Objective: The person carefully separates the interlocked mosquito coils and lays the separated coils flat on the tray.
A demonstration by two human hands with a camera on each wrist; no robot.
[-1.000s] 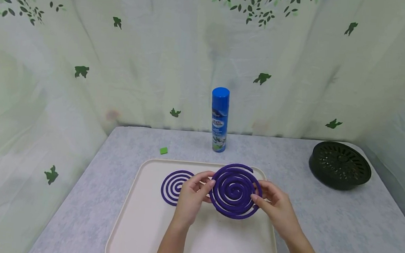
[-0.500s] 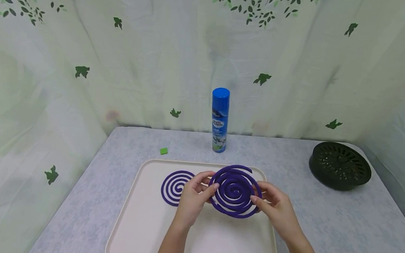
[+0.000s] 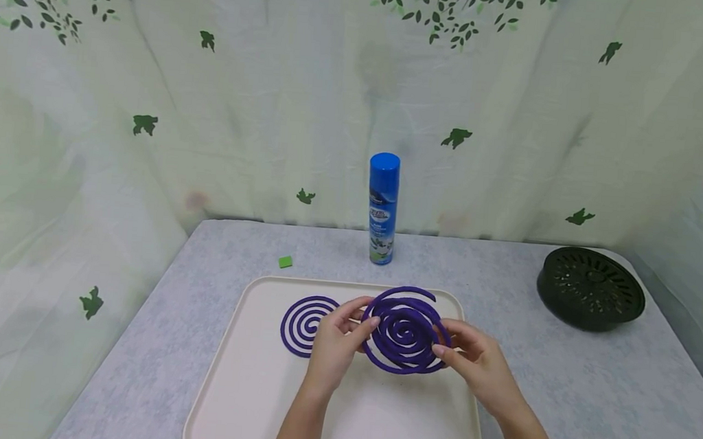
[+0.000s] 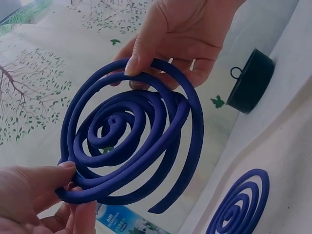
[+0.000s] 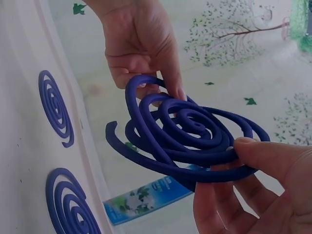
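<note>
Above the tray, both hands hold a purple mosquito coil whose layers are partly intertwined. My left hand pinches its left edge between thumb and fingers; my right hand grips the right edge. The left wrist view shows the held coil with its rings spread and tilted apart, one loose end hanging down. Another coil lies flat on the tray, partly behind my left hand. In the right wrist view two coils lie there, an upper one and a lower one.
The white tray sits on a grey table. Behind it stand a blue air freshener can and a small green square. A round black container with a slotted top is at the back right. A leaf-patterned curtain hangs behind.
The held coil's layers have spread further apart, with wider gaps between the rings. My right hand has moved slightly down and left; the left hand is nearly still.
</note>
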